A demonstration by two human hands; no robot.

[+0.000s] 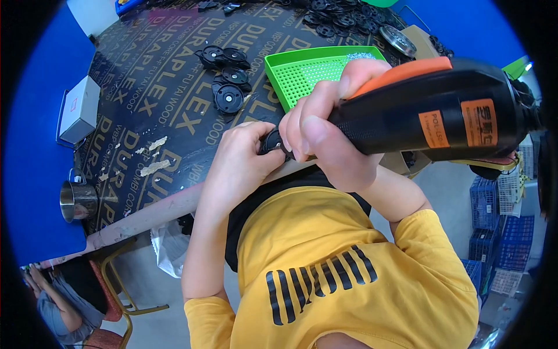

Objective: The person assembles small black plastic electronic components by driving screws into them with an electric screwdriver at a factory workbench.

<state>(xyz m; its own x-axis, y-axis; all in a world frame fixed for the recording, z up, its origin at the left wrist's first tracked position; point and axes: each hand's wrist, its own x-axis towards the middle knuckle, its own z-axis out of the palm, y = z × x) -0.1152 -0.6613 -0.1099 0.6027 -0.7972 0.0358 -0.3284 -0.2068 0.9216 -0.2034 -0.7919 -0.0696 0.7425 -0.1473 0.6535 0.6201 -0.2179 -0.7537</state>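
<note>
My right hand (332, 129) is wrapped round a black electric screwdriver (401, 116) with an orange lever along its top. The tool lies slantwise across the view, its working end toward my left hand; the tip is hidden behind my fingers. At the table's near edge, my left hand (237, 158) grips a small round black plastic part (271, 141), thumb and fingers around it. The screwdriver's front end is close to this part, but I cannot tell whether they touch. Similar black plastic parts (228, 99) with metal centres lie just beyond my left hand.
A green perforated tray (278, 84) with small silvery pieces stands beyond my right hand. Black parts are heaped (334, 17) at the far side, by a round metal dish (398, 41). Leftward are a white box (79, 109) and a metal cup (78, 200). Another person (61, 305) sits lower left.
</note>
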